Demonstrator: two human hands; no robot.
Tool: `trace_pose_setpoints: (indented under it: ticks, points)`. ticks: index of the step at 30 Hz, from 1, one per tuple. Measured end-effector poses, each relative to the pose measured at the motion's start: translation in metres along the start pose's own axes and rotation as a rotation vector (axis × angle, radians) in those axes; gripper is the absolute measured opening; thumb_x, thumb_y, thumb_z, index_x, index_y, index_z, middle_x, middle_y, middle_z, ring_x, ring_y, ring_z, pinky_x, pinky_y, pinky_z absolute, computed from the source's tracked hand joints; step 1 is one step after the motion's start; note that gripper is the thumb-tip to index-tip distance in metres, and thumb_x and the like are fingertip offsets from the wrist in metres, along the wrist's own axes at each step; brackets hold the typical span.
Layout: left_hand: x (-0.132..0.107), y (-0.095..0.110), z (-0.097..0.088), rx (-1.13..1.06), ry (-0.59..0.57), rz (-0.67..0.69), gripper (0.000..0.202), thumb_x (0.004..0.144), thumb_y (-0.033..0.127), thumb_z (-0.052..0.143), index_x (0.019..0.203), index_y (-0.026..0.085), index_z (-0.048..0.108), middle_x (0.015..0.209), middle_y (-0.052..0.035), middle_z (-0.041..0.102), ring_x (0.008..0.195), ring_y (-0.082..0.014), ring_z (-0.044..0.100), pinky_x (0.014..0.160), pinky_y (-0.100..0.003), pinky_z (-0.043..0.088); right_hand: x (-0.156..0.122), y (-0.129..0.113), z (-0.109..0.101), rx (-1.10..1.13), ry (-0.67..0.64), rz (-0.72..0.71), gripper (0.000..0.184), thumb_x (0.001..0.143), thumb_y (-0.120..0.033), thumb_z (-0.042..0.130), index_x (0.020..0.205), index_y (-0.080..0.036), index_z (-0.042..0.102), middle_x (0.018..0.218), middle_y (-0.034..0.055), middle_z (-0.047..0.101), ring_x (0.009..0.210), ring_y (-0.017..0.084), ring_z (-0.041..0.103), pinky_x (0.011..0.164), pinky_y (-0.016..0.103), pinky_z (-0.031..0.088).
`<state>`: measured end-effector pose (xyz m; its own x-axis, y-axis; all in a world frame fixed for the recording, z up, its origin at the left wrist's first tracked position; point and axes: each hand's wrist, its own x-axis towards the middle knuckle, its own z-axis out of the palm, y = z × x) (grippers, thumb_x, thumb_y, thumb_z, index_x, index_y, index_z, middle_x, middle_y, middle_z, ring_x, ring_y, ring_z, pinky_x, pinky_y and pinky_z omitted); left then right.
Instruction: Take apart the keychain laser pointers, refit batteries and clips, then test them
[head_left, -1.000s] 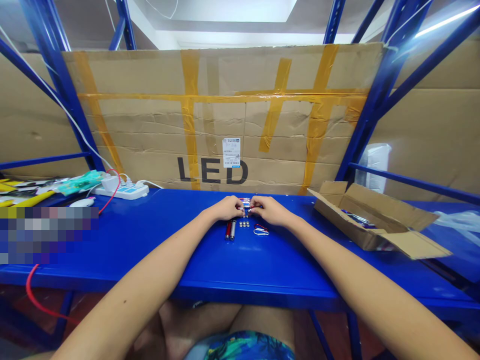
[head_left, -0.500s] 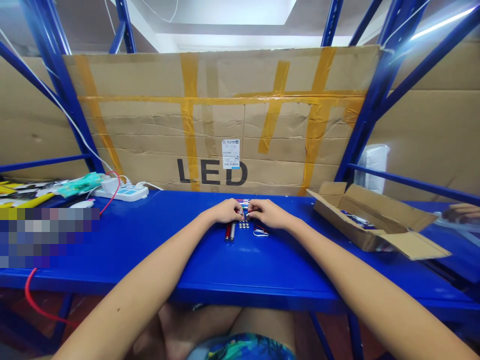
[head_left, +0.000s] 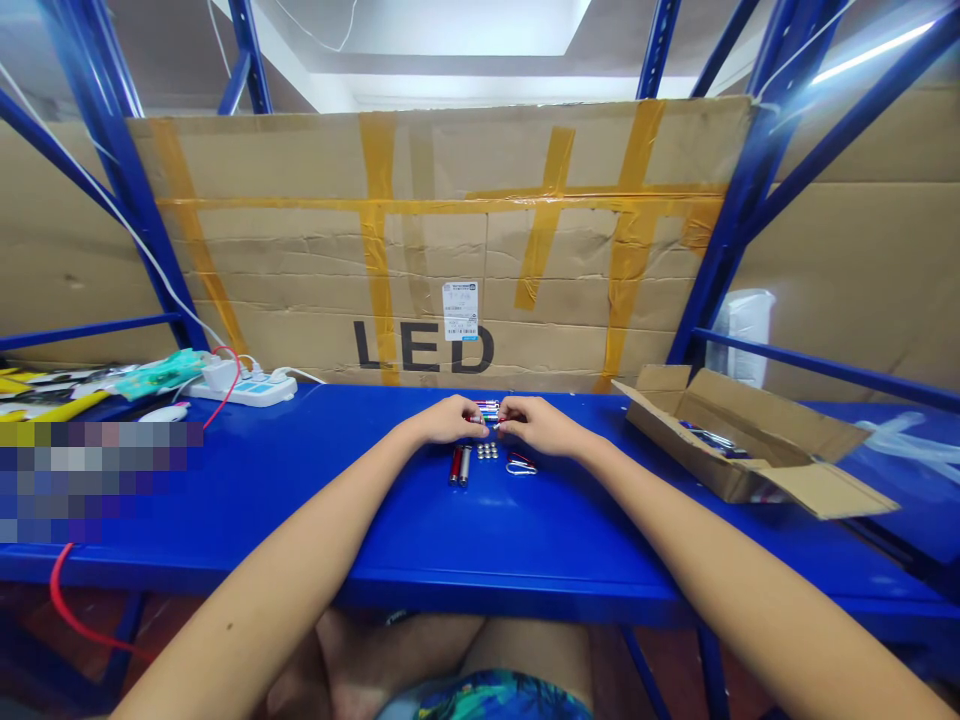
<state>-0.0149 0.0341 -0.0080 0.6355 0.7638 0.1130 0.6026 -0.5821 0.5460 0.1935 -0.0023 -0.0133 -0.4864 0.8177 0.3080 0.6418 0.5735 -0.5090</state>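
My left hand (head_left: 453, 420) is closed in a pinch above the blue table, on something small I cannot make out. Facing it, a narrow gap away, my right hand (head_left: 541, 424) pinches a tiny item with a red and silver glint, too small to name. Just below the fingertips sit several small round silver pieces (head_left: 487, 451), like button cells, in rows. A red tube (head_left: 455, 466) and a silver tube (head_left: 465, 466) lie side by side below my left hand. Under my right hand rests a carabiner clip (head_left: 521, 465). Slim coloured metallic sticks (head_left: 487, 406) lie behind the hands, partly hidden.
An open cardboard box (head_left: 720, 440) with metallic items inside stands right on the blue table (head_left: 525, 540). At left are a white power strip (head_left: 251, 388), a red cable (head_left: 225, 395) and packaged items (head_left: 157, 374). A large carton (head_left: 315, 270) walls the back.
My hands have drawn slightly apart at the fingertips. At the far right edge, another person's hand has gone out of view, with clear plastic left there. The view has shifted slightly.
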Motion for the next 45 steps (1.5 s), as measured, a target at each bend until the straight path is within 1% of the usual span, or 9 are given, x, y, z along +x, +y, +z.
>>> trace_pose_setpoints:
  ticks: [4, 7, 11, 14, 23, 28, 33, 38, 45]
  points:
    - [-0.005, -0.007, -0.008, 0.032, 0.18, -0.106, 0.025, 0.083, 0.035, 0.053, 0.096, 0.015, 0.059, 0.091, -0.0053, 0.067, 0.079, -0.016, 0.058, 0.069, -0.025, 0.043, 0.0, 0.005, -0.003, -0.044, 0.029, 0.006, 0.005, 0.084, -0.022, 0.053, 0.084, -0.018, 0.056, 0.082, 0.0021, 0.064, 0.075, 0.015, 0.055, 0.068, 0.026, 0.039]
    - [-0.011, -0.011, -0.017, 0.109, 0.224, -0.199, 0.019, 0.082, 0.032, 0.053, 0.088, 0.015, 0.061, 0.089, -0.0071, 0.069, 0.08, -0.0173, 0.06, 0.07, -0.026, 0.044, -0.001, 0.007, -0.004, -0.058, 0.028, 0.002, 0.005, 0.084, -0.023, 0.053, 0.082, -0.019, 0.055, 0.08, 0.0017, 0.063, 0.073, 0.015, 0.055, 0.066, 0.026, 0.038]
    - [-0.019, -0.011, -0.027, 0.122, 0.105, -0.375, 0.016, 0.072, 0.031, 0.064, 0.071, 0.015, 0.065, 0.079, -0.0064, 0.07, 0.075, -0.0176, 0.061, 0.066, -0.026, 0.043, -0.002, 0.005, -0.005, -0.084, 0.016, 0.003, 0.006, 0.084, -0.023, 0.053, 0.079, -0.019, 0.054, 0.077, 0.0011, 0.061, 0.072, 0.015, 0.054, 0.065, 0.025, 0.037]
    - [-0.024, -0.008, -0.029, 0.113, 0.009, -0.437, 0.012, 0.065, 0.027, 0.068, 0.066, 0.015, 0.067, 0.066, -0.0036, 0.067, 0.066, -0.0161, 0.059, 0.06, -0.025, 0.042, -0.003, 0.002, -0.006, -0.104, 0.012, 0.016, 0.005, 0.083, -0.023, 0.053, 0.08, -0.019, 0.054, 0.077, 0.0011, 0.061, 0.071, 0.015, 0.053, 0.064, 0.025, 0.037]
    - [-0.026, -0.005, -0.029, 0.017, -0.057, -0.486, 0.013, 0.057, 0.023, 0.073, 0.064, 0.014, 0.066, 0.054, -0.0016, 0.06, 0.053, -0.0126, 0.052, 0.051, -0.023, 0.039, -0.004, -0.001, -0.006, -0.136, -0.03, 0.047, 0.006, 0.083, -0.023, 0.054, 0.079, -0.018, 0.056, 0.079, 0.0023, 0.062, 0.071, 0.015, 0.053, 0.066, 0.026, 0.038]
    - [-0.027, -0.003, -0.032, 0.043, -0.047, -0.508, 0.006, 0.061, 0.017, 0.069, 0.063, 0.013, 0.065, 0.051, -0.0004, 0.057, 0.05, -0.0113, 0.05, 0.049, -0.023, 0.039, -0.005, -0.006, -0.007, -0.151, -0.051, 0.056, 0.005, 0.082, -0.022, 0.054, 0.079, -0.018, 0.057, 0.078, 0.0024, 0.061, 0.07, 0.015, 0.053, 0.064, 0.026, 0.037]
    - [-0.029, 0.002, -0.031, -0.078, -0.077, -0.545, 0.008, 0.063, 0.01, 0.069, 0.061, 0.013, 0.061, 0.051, -0.0001, 0.059, 0.05, -0.0115, 0.055, 0.055, -0.025, 0.048, -0.006, -0.008, -0.008, -0.149, -0.056, 0.066, 0.006, 0.082, -0.022, 0.055, 0.079, -0.018, 0.057, 0.076, 0.0021, 0.061, 0.069, 0.015, 0.052, 0.063, 0.026, 0.037]
    - [-0.03, 0.005, -0.029, -0.262, -0.191, -0.567, 0.012, 0.063, 0.008, 0.071, 0.063, 0.012, 0.06, 0.053, -0.0019, 0.062, 0.05, -0.0117, 0.059, 0.061, -0.027, 0.053, -0.006, -0.009, -0.008, -0.156, -0.068, 0.054, 0.006, 0.082, -0.021, 0.055, 0.077, -0.017, 0.057, 0.075, 0.0019, 0.062, 0.068, 0.014, 0.052, 0.062, 0.025, 0.036]
    - [-0.03, 0.005, -0.027, -0.31, -0.236, -0.548, 0.02, 0.061, 0.012, 0.077, 0.073, 0.012, 0.06, 0.055, -0.0025, 0.064, 0.054, -0.0146, 0.064, 0.064, -0.029, 0.056, -0.006, -0.011, -0.008, -0.166, -0.092, 0.039, 0.006, 0.082, -0.019, 0.054, 0.078, -0.017, 0.056, 0.075, 0.0013, 0.06, 0.067, 0.013, 0.051, 0.061, 0.024, 0.034]
